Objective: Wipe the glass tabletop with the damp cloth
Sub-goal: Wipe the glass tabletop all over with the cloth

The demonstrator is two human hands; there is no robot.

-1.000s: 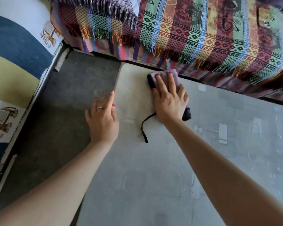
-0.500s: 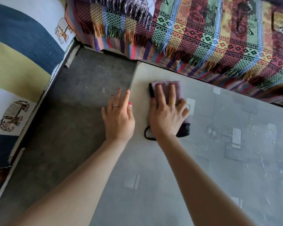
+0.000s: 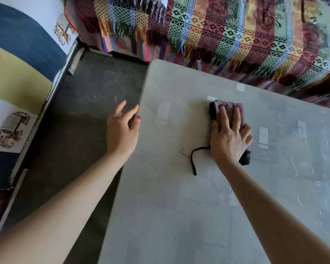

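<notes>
Here, right hand [image 3: 229,141] pressed flat on cloth [image 3: 229,111] — left hand [image 3: 121,130] open at tabletop [image 3: 160,206] edge.

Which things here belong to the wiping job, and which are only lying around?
For the job:
- cloth, flat under the right hand
- glass tabletop
- left hand, at the tabletop's left edge

Only around:
- striped blanket behind the table
- dark floor
- printed fabric at left
</notes>
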